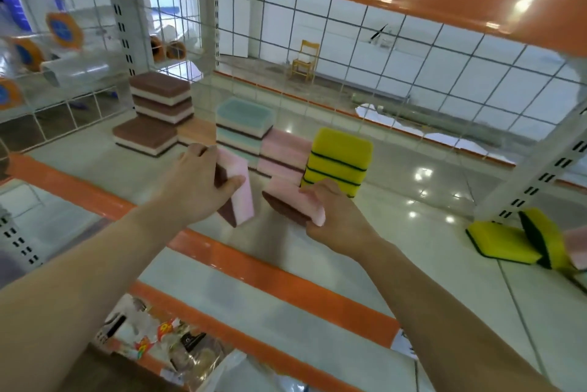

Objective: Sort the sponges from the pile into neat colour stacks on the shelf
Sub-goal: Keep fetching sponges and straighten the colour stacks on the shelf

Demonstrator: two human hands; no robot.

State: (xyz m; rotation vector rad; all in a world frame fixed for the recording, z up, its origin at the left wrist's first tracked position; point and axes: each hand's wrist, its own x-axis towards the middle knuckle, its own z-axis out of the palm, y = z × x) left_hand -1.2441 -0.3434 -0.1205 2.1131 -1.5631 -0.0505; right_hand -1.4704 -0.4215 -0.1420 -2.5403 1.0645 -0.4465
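Over the shelf (104, 166), each hand grips a pink sponge: the left hand (203, 183) holds one (241, 188) on edge, the right hand (330, 214) another (290, 199), just before the pink stack (286, 153) beside the yellow stack (338, 160).

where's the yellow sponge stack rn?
Head view, right of centre on the shelf: the stack of yellow foam sponges with dark green layers stands just right of the pink sponge stack, directly behind the right hand.
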